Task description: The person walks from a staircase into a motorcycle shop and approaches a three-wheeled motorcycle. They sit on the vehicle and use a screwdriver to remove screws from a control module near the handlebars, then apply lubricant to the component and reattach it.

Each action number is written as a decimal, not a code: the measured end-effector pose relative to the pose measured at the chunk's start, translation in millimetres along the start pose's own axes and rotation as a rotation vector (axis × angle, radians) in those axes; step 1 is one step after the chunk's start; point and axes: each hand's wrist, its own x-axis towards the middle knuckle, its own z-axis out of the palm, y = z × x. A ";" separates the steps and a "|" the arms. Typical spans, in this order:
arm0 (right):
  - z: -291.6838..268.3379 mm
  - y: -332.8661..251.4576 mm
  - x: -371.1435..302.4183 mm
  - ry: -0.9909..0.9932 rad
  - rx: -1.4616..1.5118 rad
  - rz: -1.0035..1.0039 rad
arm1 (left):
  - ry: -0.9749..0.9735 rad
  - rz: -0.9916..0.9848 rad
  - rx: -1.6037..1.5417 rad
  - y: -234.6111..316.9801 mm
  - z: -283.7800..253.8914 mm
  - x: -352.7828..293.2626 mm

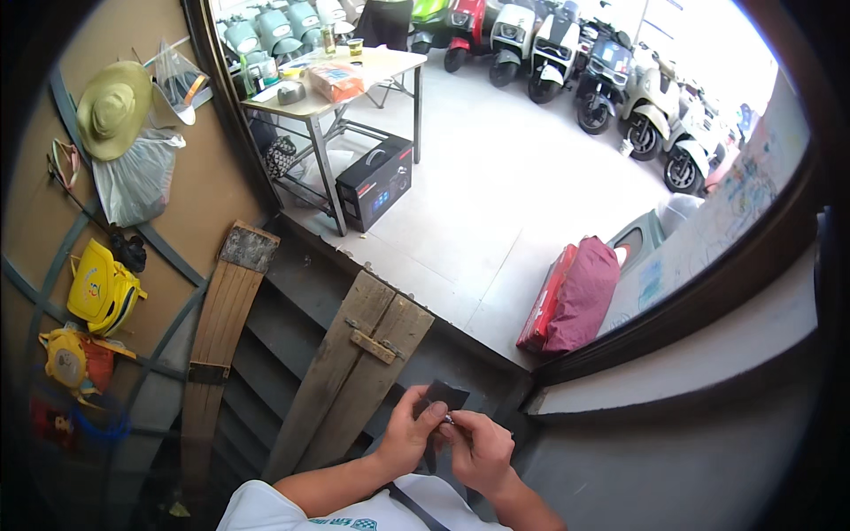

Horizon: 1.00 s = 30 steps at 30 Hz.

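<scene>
Close to my body at the lower middle, my left hand (pixel 410 435) is closed on a small flat dark piece (pixel 448 395), whose kind I cannot make out. Its thumb lies over the near side of the piece. My right hand (pixel 481 453) meets it there, thumb and fingertips pinched around a tiny shiny bit (pixel 449 419) at the piece's lower edge. That bit is too small to name. Below the fingers hangs a narrow dark strip, partly hidden by the hands.
Dark steps (pixel 266 341) descend beneath me, with a wooden plank ramp (pixel 354 376) and a narrower board (pixel 226 305) over them. Beyond the doorway stand a table (pixel 390 64), a black box (pixel 376 181) and several scooters (pixel 553 57). A maroon bundle (pixel 584 296) lies right; bags (pixel 102 288) hang left.
</scene>
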 end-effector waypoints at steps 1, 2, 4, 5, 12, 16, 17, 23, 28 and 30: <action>-4.4 5.2 11.3 -0.007 0.035 0.006 | 0.027 0.008 -0.019 7.4 8.1 7.5; -7.4 9.8 19.2 -0.021 0.051 0.039 | 0.055 0.016 -0.024 10.6 13.5 14.8; -10.0 17.1 35.7 -0.048 0.081 0.108 | 0.109 0.029 -0.033 18.0 20.7 29.2; -11.0 23.1 43.5 -0.062 0.102 0.135 | 0.125 0.054 -0.007 20.0 22.9 37.8; -16.8 65.3 139.2 -0.141 0.077 0.129 | 0.174 0.097 0.016 55.0 38.1 123.5; -32.6 52.3 234.0 -0.294 -0.091 0.181 | 0.212 0.049 0.025 107.2 59.2 174.5; -32.8 57.1 244.2 -0.222 -0.077 0.180 | 0.198 0.055 0.001 121.7 67.3 186.1; -54.0 51.4 319.9 -0.123 0.190 0.326 | 0.106 0.005 0.010 199.3 102.4 239.7; -53.7 45.5 381.5 -0.054 0.432 0.400 | 0.094 0.126 -0.043 237.0 118.0 274.0; -52.3 52.4 395.8 -0.046 0.546 0.464 | 0.095 0.130 -0.031 244.5 120.7 289.8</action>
